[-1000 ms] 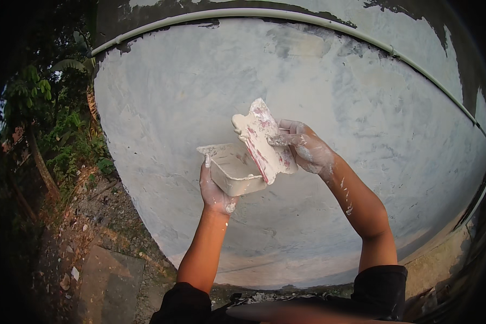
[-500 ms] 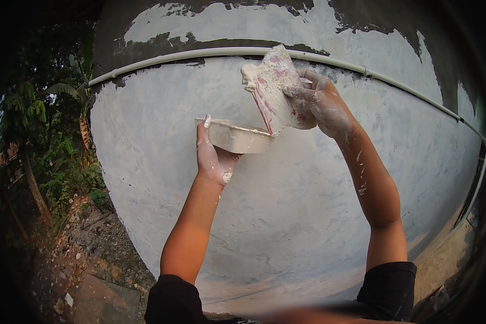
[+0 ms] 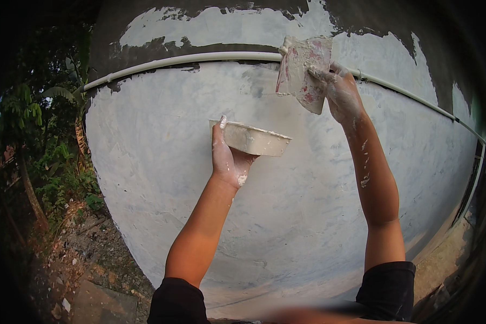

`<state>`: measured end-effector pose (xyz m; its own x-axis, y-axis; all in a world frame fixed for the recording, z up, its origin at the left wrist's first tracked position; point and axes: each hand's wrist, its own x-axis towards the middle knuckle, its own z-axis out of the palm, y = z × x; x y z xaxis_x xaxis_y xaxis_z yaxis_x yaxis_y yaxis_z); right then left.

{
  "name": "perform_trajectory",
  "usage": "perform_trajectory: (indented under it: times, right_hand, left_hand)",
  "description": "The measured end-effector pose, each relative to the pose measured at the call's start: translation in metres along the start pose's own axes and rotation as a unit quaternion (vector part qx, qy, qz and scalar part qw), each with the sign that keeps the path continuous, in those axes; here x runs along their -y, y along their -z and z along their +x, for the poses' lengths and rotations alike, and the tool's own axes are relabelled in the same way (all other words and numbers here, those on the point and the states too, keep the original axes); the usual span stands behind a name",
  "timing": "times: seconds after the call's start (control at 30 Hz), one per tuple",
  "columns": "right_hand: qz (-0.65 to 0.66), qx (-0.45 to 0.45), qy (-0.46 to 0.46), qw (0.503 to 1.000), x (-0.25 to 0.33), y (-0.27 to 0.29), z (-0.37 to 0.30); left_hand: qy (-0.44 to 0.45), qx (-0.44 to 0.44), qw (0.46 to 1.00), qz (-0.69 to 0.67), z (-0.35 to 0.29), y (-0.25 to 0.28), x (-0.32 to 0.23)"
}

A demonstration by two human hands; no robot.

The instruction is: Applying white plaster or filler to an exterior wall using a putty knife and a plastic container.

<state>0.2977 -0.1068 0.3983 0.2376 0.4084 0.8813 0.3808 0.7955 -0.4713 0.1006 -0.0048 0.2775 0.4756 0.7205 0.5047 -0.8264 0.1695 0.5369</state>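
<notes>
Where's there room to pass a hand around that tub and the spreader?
As seen here, between the tub and the higher spreader, and below the tub between the forearms, with the wall behind. It's crowded where the left hand supports the tub and the right hand grips the spreader; the pipe crosses behind.

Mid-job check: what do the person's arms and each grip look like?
Both short sleeves are black; the forearms are bare. The ungloved left grip has white residue on the thumb tip and near the wrist. The ungloved right grip is smeared whitish, and pale streaks mark the right forearm.
</notes>
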Motion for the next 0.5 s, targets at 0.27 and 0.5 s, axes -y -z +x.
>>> perform_trajectory:
  times: [0.27, 0.5]
  right_hand:
    - [-0.418, -0.187, 0.367, 0.81, -0.061, -0.028, -0.013]
    - [-0.534, -0.129, 0.479, 0.684, -0.107, -0.063, -0.008]
  left_hand:
    - [-0.074, -0.017, 0.996, -0.05, 0.006, 0.023, 0.005]
    - [-0.15, -0.072, 0.983, -0.075, -0.019, 0.043, -0.024]
